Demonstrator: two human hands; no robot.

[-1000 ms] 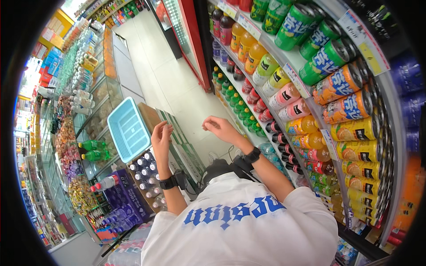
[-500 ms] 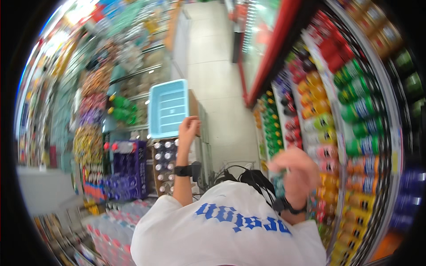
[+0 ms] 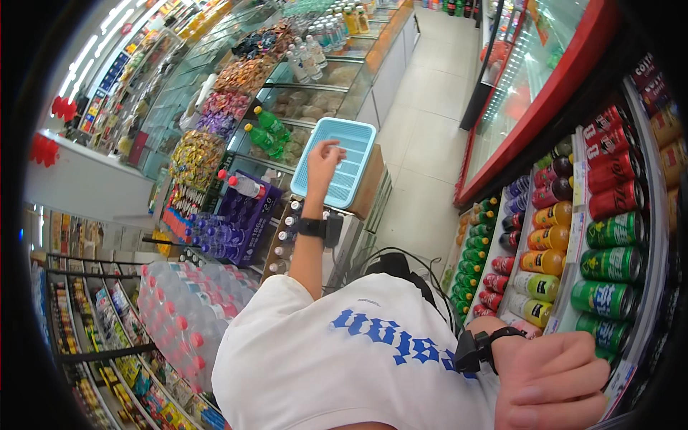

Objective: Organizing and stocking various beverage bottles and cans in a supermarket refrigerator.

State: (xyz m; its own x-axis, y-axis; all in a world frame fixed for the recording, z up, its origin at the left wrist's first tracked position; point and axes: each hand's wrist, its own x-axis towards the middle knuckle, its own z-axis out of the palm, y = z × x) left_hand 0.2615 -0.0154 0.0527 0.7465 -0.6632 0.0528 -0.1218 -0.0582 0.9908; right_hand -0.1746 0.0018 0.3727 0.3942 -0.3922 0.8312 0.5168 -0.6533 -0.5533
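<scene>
My left hand [image 3: 325, 162] reaches forward over a light blue plastic basket [image 3: 350, 208]. Its fingers are apart and loosely bent, holding nothing; whether it touches the basket I cannot tell. No goods show inside the basket, which rests on a brown cardboard box [image 3: 369, 186]. My right hand [image 3: 552, 380] is at the lower right, in front of the drink shelves, with its fingers curled closed. The palm side is hidden, so anything in it cannot be seen. Nearest to it are green cans [image 3: 604, 299] and pink-labelled bottles [image 3: 519, 324]. Each wrist wears a black strapped device.
Red cans [image 3: 615, 190] and orange bottles [image 3: 548, 239] line the shelves at right. A red-framed glass cooler [image 3: 534, 107] stands farther ahead. Left are green bottles [image 3: 264, 142], a purple crate [image 3: 259, 228] and shrink-wrapped bottles [image 3: 188, 315]. A tiled aisle [image 3: 423, 136] runs forward; black cables [image 3: 430, 276] lie near me.
The view has turned, with the basket now farther right in the picture. My right hand has moved lower right, and its blur has gone. My left hand is now farther over the basket.
</scene>
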